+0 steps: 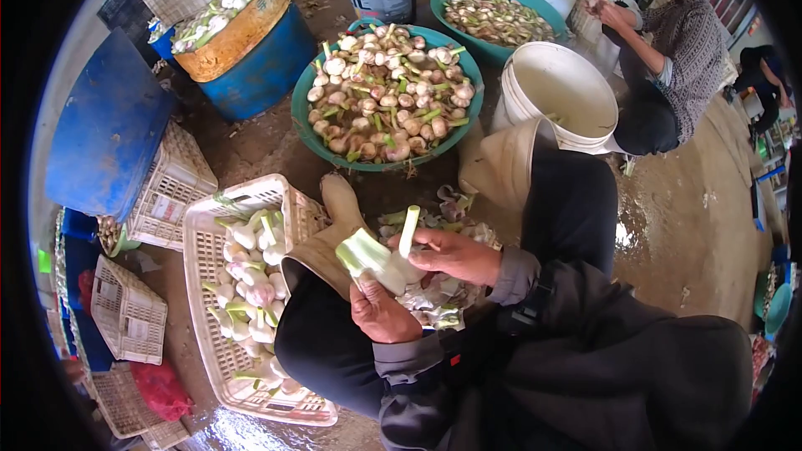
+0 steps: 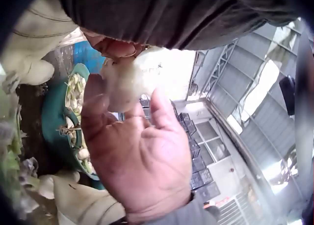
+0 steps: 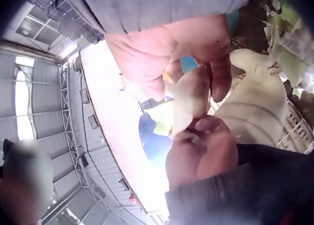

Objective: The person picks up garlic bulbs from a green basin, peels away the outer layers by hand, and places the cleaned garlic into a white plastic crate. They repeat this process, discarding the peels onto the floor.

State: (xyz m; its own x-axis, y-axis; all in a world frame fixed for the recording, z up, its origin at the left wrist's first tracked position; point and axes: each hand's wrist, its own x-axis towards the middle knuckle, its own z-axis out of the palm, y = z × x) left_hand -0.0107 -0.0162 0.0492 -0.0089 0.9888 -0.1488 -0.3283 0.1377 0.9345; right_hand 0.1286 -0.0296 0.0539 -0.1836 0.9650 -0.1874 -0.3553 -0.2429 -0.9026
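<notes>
- Your left hand (image 1: 380,313) cradles a pale bulb (image 1: 374,257) from below, over your lap, with its fingers curled round it.
- Your right hand (image 1: 455,255) pinches the same bulb from above, thumb and fingers closed on it beside its cut green stalk (image 1: 408,230).
- Both wrist views show the bulb pressed between the fingertips of your two hands.
- Just left of your knee, a white crate (image 1: 196,284) holds trimmed bulbs.
- Ahead, a green basin (image 1: 302,117) is heaped with bulbs, with a white bucket (image 1: 555,88) beside it.
- Peelings (image 1: 439,301) lie beneath your hands.
</notes>
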